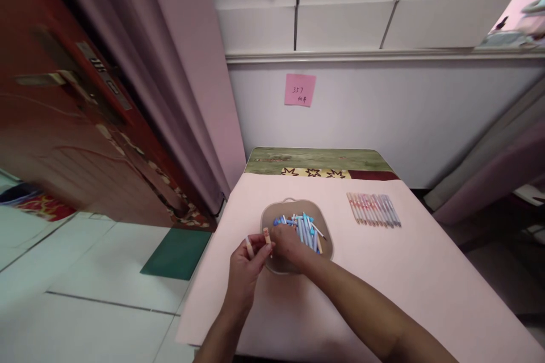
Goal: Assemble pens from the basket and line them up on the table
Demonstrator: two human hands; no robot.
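Note:
A beige basket (328,226) holds several blue, white and light-coloured pens (304,231). My left hand (249,258) is at the basket's left edge, its fingers closed on an orange-and-cream pen piece (267,236); a pale pen piece (249,247) also shows between its fingers. My right hand (287,243) reaches down into the left part of the basket with its fingers bent, and the fingertips are hidden behind the hand. To the right of the basket, several pens (373,210) lie side by side in a row, running from orange and pink to pale purple.
A pink cover (361,295) lies over the table, whose green patterned end (315,157) shows at the back. A pink note (300,89) is stuck to the white wall. At left stand a reddish door (85,125) and a purple curtain; a green mat (176,252) lies on the floor.

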